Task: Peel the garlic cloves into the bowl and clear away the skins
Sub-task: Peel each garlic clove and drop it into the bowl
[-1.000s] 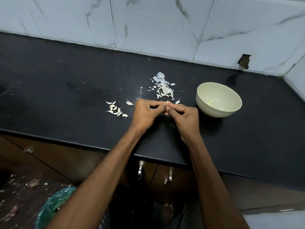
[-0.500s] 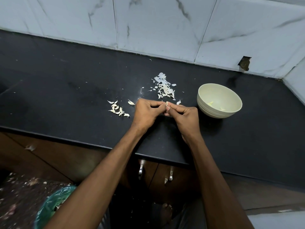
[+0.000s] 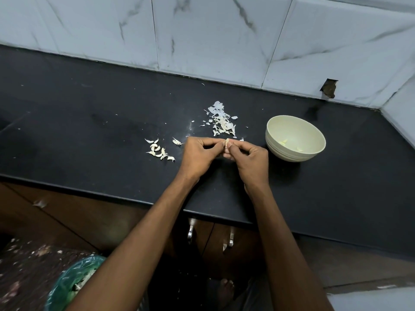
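— So, how far along does the peeling look?

— Partway, I'd judge. The left hand [image 3: 198,154] and right hand [image 3: 250,161] meet over the near middle of the black counter [image 3: 89,131], fingertips of both curled in and pinching one garlic clove [image 3: 227,143] between them. A cluster of unpeeled cloves [image 3: 160,151] waits just left of the hands.

— And the skins?

— Not cleared yet. The pile of skins [image 3: 221,122] lies just beyond the hands, with stray flakes around it.

— What's in the bowl?

— The pale bowl [image 3: 275,143] stands upright to the right of the hands, holding only a few peeled cloves [image 3: 292,145] at its bottom. Near left, below the counter, a green-lined bin [image 3: 67,286] seems to hold scraps; I can't tell which.
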A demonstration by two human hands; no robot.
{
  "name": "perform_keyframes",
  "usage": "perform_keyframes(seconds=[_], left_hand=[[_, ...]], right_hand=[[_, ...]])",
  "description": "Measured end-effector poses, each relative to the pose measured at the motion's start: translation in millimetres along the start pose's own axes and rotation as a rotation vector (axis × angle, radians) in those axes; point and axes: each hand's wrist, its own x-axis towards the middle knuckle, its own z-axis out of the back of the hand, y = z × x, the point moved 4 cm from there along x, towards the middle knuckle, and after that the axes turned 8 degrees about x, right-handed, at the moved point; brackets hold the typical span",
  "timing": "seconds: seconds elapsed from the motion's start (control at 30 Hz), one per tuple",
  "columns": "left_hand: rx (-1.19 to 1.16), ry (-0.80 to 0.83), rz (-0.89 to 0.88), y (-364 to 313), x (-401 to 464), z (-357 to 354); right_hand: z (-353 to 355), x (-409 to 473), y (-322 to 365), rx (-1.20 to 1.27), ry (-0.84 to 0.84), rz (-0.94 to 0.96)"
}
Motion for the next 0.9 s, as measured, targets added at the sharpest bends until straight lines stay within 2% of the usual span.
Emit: perform_keyframes(seconds=[0.13,0.43,0.8,0.9], left_hand=[[0.022,-0.004,0.005,1.4,0.3,0.2],[0.232,-0.04,-0.08,-0.9,-0.2,-2.0],[0.188,-0.003,-0.077,-7.0,-4.1,-1.6],[0.151,0.005,-0.06,-5.0,-3.8,-1.3]], right_hand=[[0.0,1.4,-1.1,-0.092,0.007,0.029],[-2.8,-5.3,9.8,-0.329,0.017,0.144],[0.6,-4.9,7.6,-0.346,0.019,0.116],[1.0,-4.8,8.2,-0.223,0.02,0.066]])
